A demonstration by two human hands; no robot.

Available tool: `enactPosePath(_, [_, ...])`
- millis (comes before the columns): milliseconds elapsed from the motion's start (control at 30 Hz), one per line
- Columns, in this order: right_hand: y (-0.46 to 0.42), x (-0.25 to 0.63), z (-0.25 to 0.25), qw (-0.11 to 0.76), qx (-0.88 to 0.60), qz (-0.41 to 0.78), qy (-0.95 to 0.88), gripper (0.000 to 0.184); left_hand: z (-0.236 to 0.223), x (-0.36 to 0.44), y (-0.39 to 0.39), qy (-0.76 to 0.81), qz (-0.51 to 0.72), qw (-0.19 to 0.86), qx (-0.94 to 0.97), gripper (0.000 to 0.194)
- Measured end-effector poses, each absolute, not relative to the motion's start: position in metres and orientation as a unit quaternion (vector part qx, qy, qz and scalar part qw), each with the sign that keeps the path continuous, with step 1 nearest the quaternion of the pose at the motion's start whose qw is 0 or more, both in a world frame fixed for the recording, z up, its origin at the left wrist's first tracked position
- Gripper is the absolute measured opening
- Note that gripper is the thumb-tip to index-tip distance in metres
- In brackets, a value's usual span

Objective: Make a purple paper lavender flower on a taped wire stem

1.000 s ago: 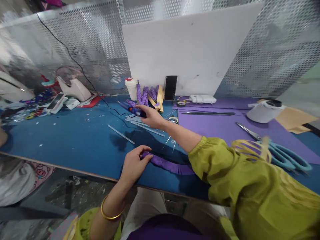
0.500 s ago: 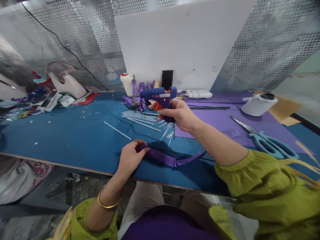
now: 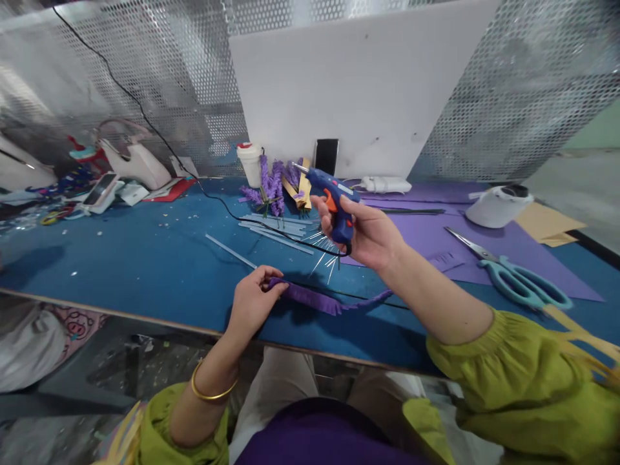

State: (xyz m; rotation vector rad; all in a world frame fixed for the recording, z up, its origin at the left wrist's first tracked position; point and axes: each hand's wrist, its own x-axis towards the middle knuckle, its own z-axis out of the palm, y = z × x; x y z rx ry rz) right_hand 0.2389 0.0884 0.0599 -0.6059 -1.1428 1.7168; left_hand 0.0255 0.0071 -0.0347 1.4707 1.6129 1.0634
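Note:
My right hand [image 3: 368, 234] is wrapped round the grip of a blue glue gun [image 3: 332, 197] with an orange trigger, held up above the blue table [image 3: 145, 265], nozzle pointing up and left. Its black cord [image 3: 271, 226] trails back over the table. My left hand [image 3: 252, 300] pinches the left end of a fringed purple foam strip [image 3: 329, 300] that lies along the table's near edge, below the glue gun.
Clear glue sticks [image 3: 271, 232] lie behind the strip. Purple foam flowers [image 3: 271, 184] and a white cup [image 3: 250, 163] stand at the back. A purple sheet [image 3: 508, 245] with teal scissors [image 3: 518, 278] lies right. A white tape holder [image 3: 496, 205] sits far right; clutter far left.
My right hand picked the glue gun up from the back of the table, lifted it and tilted its nozzle upward. My left hand stayed on the strip's end.

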Motion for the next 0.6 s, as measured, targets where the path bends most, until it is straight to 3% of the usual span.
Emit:
enactPosePath(200, [0.091, 0.251, 0.040, 0.659, -0.288, 0.588, -0.370, 0.008, -0.036, 0.023, 0.006, 0.619, 0.391, 0.311, 0.606, 0.020])
enactPosePath(400, [0.072, 0.271, 0.038, 0.708, -0.298, 0.531, -0.359, 0.003, -0.036, 0.022, 0.006, 0.613, 0.380, 0.313, 0.618, 0.019])
enactPosePath(600, [0.054, 0.265, 0.042, 0.777, -0.321, 0.338, -0.423, 0.016, -0.033, 0.024, 0.007, 0.617, 0.383, 0.313, 0.612, 0.017])
